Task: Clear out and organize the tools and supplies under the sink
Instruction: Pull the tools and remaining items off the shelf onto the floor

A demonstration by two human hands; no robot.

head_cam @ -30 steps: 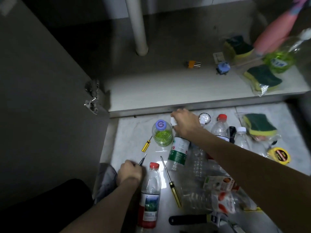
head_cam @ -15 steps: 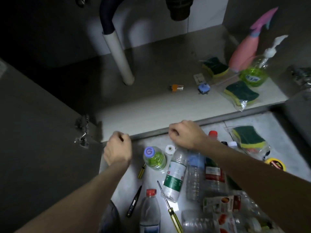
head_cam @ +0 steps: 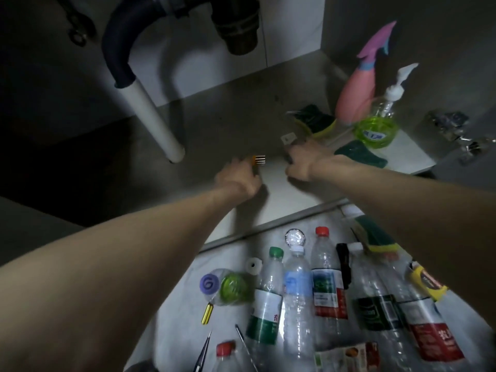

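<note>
Orange and striped, the small brush piece (head_cam: 258,160) lies on the cabinet floor (head_cam: 230,122) right at the fingertips of my left hand (head_cam: 237,175); the fingers reach onto it, but I cannot tell whether they grip it. My right hand (head_cam: 300,163) sits just to the right of the left one, its fingers curled over something small and dark that I cannot make out; a small white tag (head_cam: 287,137) lies just beyond it.

Further right of my right hand, a green sponge (head_cam: 361,154) lies flat, and beyond it stand the green soap pump bottle (head_cam: 377,124) and the pink spray bottle (head_cam: 355,98), close together. Another sponge (head_cam: 315,118) lies behind my right hand. Left of my left hand, the white drain pipe (head_cam: 150,114) slants down to the cabinet floor.

Nearer to me than both hands, on the pale floor outside, plastic water bottles (head_cam: 298,296) lie side by side, with a yellow-handled screwdriver (head_cam: 207,314) and a yellow tape measure (head_cam: 426,281) among them.
</note>
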